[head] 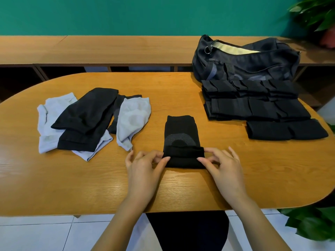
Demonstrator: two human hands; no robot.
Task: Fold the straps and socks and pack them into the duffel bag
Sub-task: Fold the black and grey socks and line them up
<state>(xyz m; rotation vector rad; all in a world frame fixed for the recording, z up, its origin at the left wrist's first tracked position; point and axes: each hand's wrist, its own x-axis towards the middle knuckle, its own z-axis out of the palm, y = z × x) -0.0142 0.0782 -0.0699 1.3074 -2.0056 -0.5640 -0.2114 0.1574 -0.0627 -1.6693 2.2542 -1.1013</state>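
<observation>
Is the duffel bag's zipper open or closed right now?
Open. The duffel bag gapes along its top, and its pale lining shows through the gap.

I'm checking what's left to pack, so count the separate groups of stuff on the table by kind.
Duffel bag: 1
Stacks of folded black straps: 1
Piles of unfolded socks: 1
Black sock being folded: 1
Total: 4

Wooden table (76,187); green wall (126,15); potted plants (315,13).
</observation>
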